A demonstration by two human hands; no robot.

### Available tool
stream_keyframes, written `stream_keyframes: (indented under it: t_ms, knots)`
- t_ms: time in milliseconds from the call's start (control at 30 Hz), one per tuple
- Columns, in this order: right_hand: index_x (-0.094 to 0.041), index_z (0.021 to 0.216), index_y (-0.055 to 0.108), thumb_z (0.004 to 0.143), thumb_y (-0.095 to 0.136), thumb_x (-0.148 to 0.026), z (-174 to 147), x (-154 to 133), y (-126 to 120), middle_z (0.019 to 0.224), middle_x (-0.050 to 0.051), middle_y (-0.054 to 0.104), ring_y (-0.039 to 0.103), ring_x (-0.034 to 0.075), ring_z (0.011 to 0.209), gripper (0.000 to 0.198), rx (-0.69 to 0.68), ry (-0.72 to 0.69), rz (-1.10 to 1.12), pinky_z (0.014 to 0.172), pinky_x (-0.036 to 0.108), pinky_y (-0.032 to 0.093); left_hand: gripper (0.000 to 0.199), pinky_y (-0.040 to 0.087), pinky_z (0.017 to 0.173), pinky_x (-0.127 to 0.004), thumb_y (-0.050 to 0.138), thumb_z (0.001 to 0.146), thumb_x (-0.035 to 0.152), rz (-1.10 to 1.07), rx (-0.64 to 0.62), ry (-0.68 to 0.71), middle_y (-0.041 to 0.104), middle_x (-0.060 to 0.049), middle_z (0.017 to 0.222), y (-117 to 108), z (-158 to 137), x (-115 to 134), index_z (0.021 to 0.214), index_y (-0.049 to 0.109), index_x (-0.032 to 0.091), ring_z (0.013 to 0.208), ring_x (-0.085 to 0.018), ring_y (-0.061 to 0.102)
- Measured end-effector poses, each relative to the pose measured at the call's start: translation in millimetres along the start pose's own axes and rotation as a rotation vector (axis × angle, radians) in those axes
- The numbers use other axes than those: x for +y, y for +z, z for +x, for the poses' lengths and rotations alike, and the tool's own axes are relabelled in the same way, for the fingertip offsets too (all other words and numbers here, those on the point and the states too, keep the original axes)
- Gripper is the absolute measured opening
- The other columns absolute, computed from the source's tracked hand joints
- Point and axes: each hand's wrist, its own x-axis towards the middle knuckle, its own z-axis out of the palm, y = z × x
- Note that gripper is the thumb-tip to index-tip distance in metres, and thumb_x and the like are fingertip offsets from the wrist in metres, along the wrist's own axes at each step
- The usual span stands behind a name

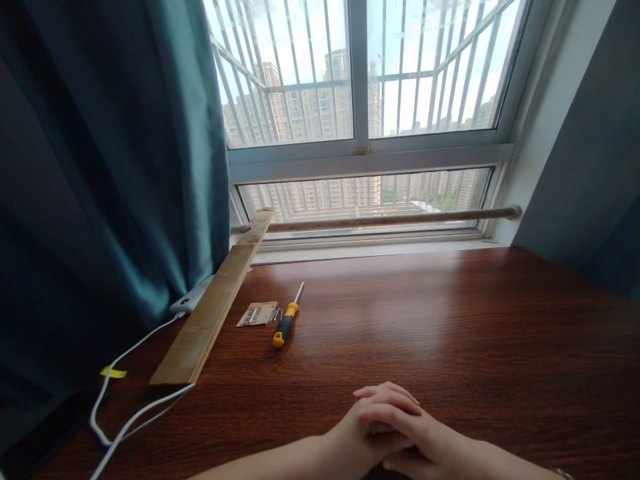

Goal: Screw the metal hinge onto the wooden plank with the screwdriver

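Observation:
My left hand and my right hand are clasped together at the table's near edge, fingers interlaced, with no object visible in them. Ahead and to the left, apart from both hands, a screwdriver with a yellow and black handle lies with its metal shaft pointing towards the window. Beside it are several small screws. A piece of brown cardboard carries small metal parts, too small to make out. Farther left, a long wooden board slants across the tabletop towards the window.
The dark wood table reaches the window sill. A horizontal rod crosses before the window. Blue curtain hangs at left, beside a white device with a white cable. A yellow tag lies near the cable.

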Motion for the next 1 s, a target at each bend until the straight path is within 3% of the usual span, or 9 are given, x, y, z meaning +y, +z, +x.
stream_keyframes:
  t_ms: [433,500,600,667,733,833,933,1000]
  knots:
    - [-0.021,0.127,0.043,0.074,0.051,-0.011,-0.2,-0.3,-0.8,0.132,0.011,0.043,0.029,0.021,0.129,0.055,-0.016,0.016,-0.016,0.104,0.042,0.03,0.024,0.04,0.092,-0.041,0.059,0.079,0.023,0.023,-0.007,-0.01,0.055,-0.011,0.105,0.0,-0.5,0.4,0.102,0.058,0.016,0.106,-0.022,0.05]
    - [-0.021,0.131,0.038,0.074,0.052,-0.011,-2.7,4.0,1.5,0.137,0.012,0.036,0.026,0.022,0.131,0.059,-0.012,0.016,-0.029,0.104,0.043,0.029,0.029,0.042,0.09,-0.04,0.058,0.079,0.023,-0.018,-0.034,-0.078,0.054,-0.012,0.11,0.1,-0.7,4.9,0.108,0.055,0.017,0.106,-0.022,0.051]
    - [-0.021,0.14,0.015,0.075,0.053,-0.013,-8.5,16.0,8.1,0.147,0.013,0.016,0.017,0.023,0.134,0.076,0.063,0.032,-0.027,0.105,0.043,0.028,0.057,0.047,0.083,-0.037,0.062,0.076,0.022,-0.1,-0.099,-0.234,0.045,-0.014,0.125,-7.5,3.4,14.8,0.128,0.037,0.024,0.103,-0.021,0.055]
    - [-0.023,0.142,0.002,0.077,0.052,-0.012,-12.0,25.3,12.1,0.148,0.012,0.011,0.019,0.023,0.134,0.082,0.196,0.036,-0.004,0.105,0.042,0.028,0.069,0.049,0.08,-0.036,0.063,0.075,0.024,-0.074,-0.044,-0.275,0.044,-0.014,0.128,-23.4,10.8,20.6,0.134,0.026,0.026,0.097,-0.02,0.059]
    - [-0.025,0.141,0.002,0.081,0.048,-0.014,-13.5,32.6,12.4,0.147,0.011,0.016,0.028,0.02,0.13,0.077,0.356,0.044,0.005,0.105,0.041,0.03,0.057,0.049,0.078,-0.037,0.057,0.079,0.028,0.093,0.123,-0.29,0.051,-0.013,0.12,-50.4,20.3,22.9,0.131,0.032,0.022,0.087,-0.019,0.062]
    - [-0.024,0.136,0.027,0.086,0.046,-0.022,-7.6,34.5,2.7,0.141,0.01,0.031,0.037,0.02,0.125,0.054,0.478,0.082,-0.046,0.104,0.041,0.033,0.036,0.047,0.084,-0.039,0.055,0.079,0.031,0.611,0.385,-0.256,0.057,-0.012,0.112,-106.3,31.2,17.3,0.111,0.053,0.016,0.096,-0.022,0.058]
    - [-0.019,0.121,0.05,0.086,0.047,-0.034,15.7,26.5,-13.8,0.125,0.011,0.051,0.046,0.022,0.117,0.038,0.524,0.142,-0.017,0.101,0.04,0.037,0.033,0.035,0.099,-0.042,0.051,0.079,0.028,1.117,0.612,-0.182,0.054,-0.013,0.117,-160.5,30.5,1.6,0.108,0.054,0.013,0.113,-0.024,0.047]
    - [-0.016,0.112,0.056,0.085,0.048,-0.04,44.4,21.0,-22.0,0.115,0.011,0.059,0.053,0.021,0.108,0.037,0.536,0.177,0.095,0.096,0.037,0.04,0.037,0.032,0.101,-0.043,0.052,0.078,0.028,1.314,0.672,-0.245,0.051,-0.016,0.119,-184.9,24.7,-11.9,0.11,0.052,0.009,0.117,-0.027,0.043]
